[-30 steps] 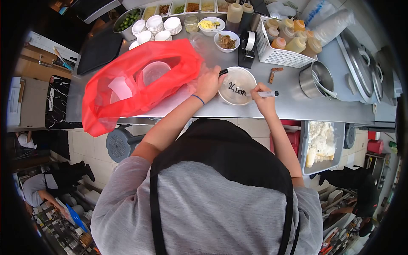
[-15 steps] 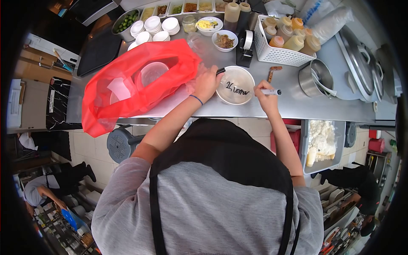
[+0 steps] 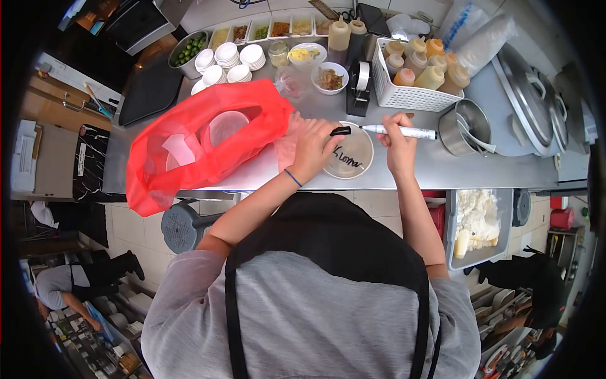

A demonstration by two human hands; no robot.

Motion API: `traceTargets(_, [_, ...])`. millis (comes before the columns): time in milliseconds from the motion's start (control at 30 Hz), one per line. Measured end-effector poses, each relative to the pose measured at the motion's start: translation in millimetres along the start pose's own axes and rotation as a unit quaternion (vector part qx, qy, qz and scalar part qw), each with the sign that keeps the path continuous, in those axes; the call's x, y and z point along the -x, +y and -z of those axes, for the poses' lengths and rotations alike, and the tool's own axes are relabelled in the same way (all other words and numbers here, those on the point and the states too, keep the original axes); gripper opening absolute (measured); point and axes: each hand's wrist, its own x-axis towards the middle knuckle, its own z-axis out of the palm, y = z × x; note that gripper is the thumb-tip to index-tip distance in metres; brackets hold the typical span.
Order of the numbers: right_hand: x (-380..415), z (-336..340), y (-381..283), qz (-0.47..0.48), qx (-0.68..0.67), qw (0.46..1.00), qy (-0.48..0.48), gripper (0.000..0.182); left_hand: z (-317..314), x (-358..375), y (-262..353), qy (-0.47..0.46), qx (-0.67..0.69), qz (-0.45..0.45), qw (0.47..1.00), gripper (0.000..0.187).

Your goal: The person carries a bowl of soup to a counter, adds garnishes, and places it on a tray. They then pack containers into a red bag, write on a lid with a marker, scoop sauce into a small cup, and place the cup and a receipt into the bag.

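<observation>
A round tub with a clear lid (image 3: pixel 349 155) sits on the steel counter in front of me, with black handwriting across its top. Over its upper left edge, my left hand (image 3: pixel 314 146) pinches a black marker cap (image 3: pixel 341 131). My right hand (image 3: pixel 399 140) grips a white marker (image 3: pixel 410 132) above the tub's right side. The marker lies almost level, its bare tip pointing left at the cap with a small gap between them. Left of my left hand stands a red plastic bag (image 3: pixel 208 136) with its top gaping, round containers and a white paper inside.
Behind the tub are a tape dispenser (image 3: pixel 358 88), a bowl of food (image 3: pixel 329 78) and stacked white cups (image 3: pixel 227 55). A white basket (image 3: pixel 413 96) of squeeze bottles and a steel pot (image 3: pixel 464 126) stand to the right. Co-workers (image 3: pixel 69 278) are at both sides behind me.
The marker has swung from the tub's right edge to a level pose, tip toward the cap. My left hand has turned the cap to face it. The view has tilted slightly.
</observation>
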Motion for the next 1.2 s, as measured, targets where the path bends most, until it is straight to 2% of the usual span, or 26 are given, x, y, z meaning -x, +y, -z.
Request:
traceTargets(33, [-0.8,-0.7,0.1,-0.004,-0.009,1.0,-0.013,0.021,-0.2,-0.6,3.2,-0.005,0.033,0.012,0.999,0.018])
traceTargets(133, [-0.5,-4.1,-0.8,-0.039,-0.007,0.999,-0.032,0.02,1.7,-3.7,10.2,0.003,0.008,-0.007,1.0,0.019])
traceTargets(267, [12.1,4.4,6.4,-0.04,-0.012,0.999,-0.006,0.019,4.7,0.5,-3.3,-0.006,-0.019,0.015,1.0,0.02])
traceTargets(333, [33.0,19.5,26.5,-0.057,0.099,0.993,-0.025,0.02,2.6,8.3,-23.5,0.004,-0.102,-0.023,0.995,0.019])
traceTargets(367, [41.6,24.4,36.1,-0.058,0.099,0.993,-0.025,0.02,-0.1,13.4,-33.9,0.004,-0.102,-0.021,0.995,0.019])
traceTargets(467, [56.5,30.0,52.9,-0.053,0.154,0.986,-0.03,0.02,-8.8,27.8,-54.3,-0.011,-0.097,0.01,0.995,0.018])
traceTargets(533, [55.1,26.3,52.5,-0.034,0.167,0.985,-0.015,0.02,-13.3,34.0,-58.8,-0.046,-0.039,0.106,0.992,0.018])
traceTargets(700, [53.1,32.5,67.9,0.002,0.167,0.986,0.008,0.02,-16.5,32.4,-59.3,-0.03,-0.106,0.067,0.992,0.02])
traceTargets(833, [57.7,29.6,57.8,0.016,0.259,0.966,-0.007,0.021,-19.5,33.3,-60.5,0.005,-0.129,0.031,0.991,0.022])
traceTargets(900, [56.0,29.3,54.2,0.015,0.296,0.955,-0.015,0.022,-15.9,31.7,-55.9,-0.012,-0.114,0.057,0.992,0.02])
traceTargets(967, [47.8,32.4,48.9,-0.079,0.105,0.991,0.017,0.02,-11.1,30.4,-50.4,-0.028,-0.099,0.083,0.991,0.019])
traceTargets(1000, [42.5,31.2,44.2,-0.076,0.105,0.991,0.016,0.02,-8.0,29.3,-47.6,-0.018,-0.112,0.049,0.992,0.019])
traceTargets(1067, [31.9,28.5,28.3,-0.055,-0.015,0.995,0.079,0.02,-2.5,25.5,-36.6,-0.008,-0.125,0.013,0.992,0.019])
traceTargets(1133, [26.2,21.6,11.8,-0.048,-0.02,0.997,0.055,0.02,0.0,20.1,-16.0,-0.04,-0.012,-0.021,0.999,0.019])
traceTargets(1200, [24.1,8.0,-4.0,-0.054,-0.019,0.998,0.037,0.022,-0.7,16.1,-2.9,-0.042,-0.002,-0.029,0.999,0.019])
